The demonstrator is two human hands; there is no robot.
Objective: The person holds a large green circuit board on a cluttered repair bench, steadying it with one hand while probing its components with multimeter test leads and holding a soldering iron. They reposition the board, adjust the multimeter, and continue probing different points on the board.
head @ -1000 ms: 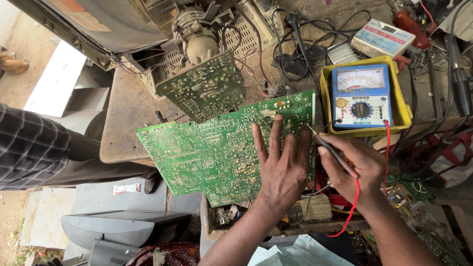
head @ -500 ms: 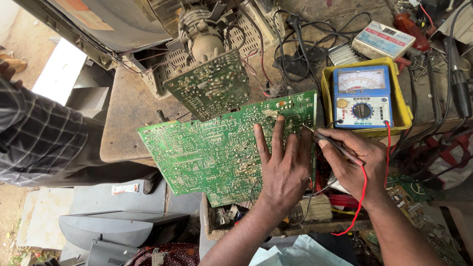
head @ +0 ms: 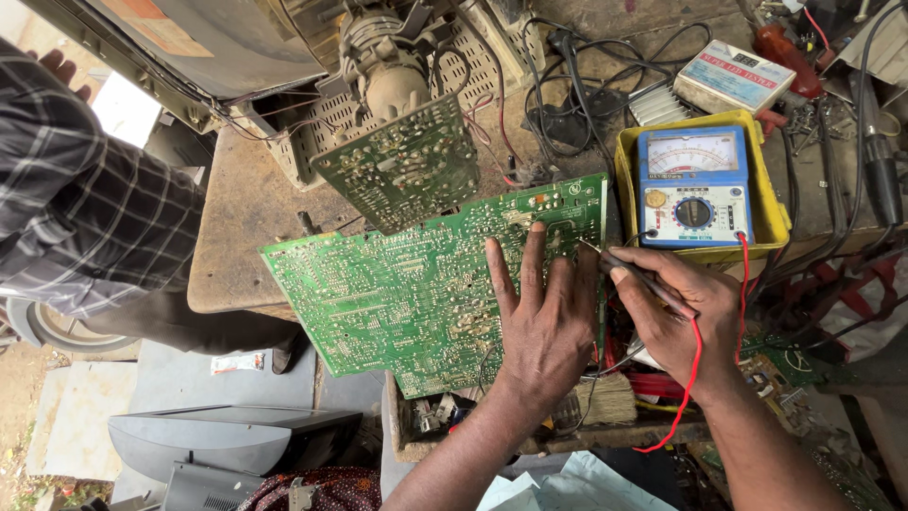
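The light is soft daylight, even and quite bright, and my left hand [head: 541, 326] throws only a weak shadow on the green circuit board [head: 397, 293] under my fingers. Near my fingers everything is sharp, without glare. Far left of them the pale ground is overexposed, and the edges look slightly bent.
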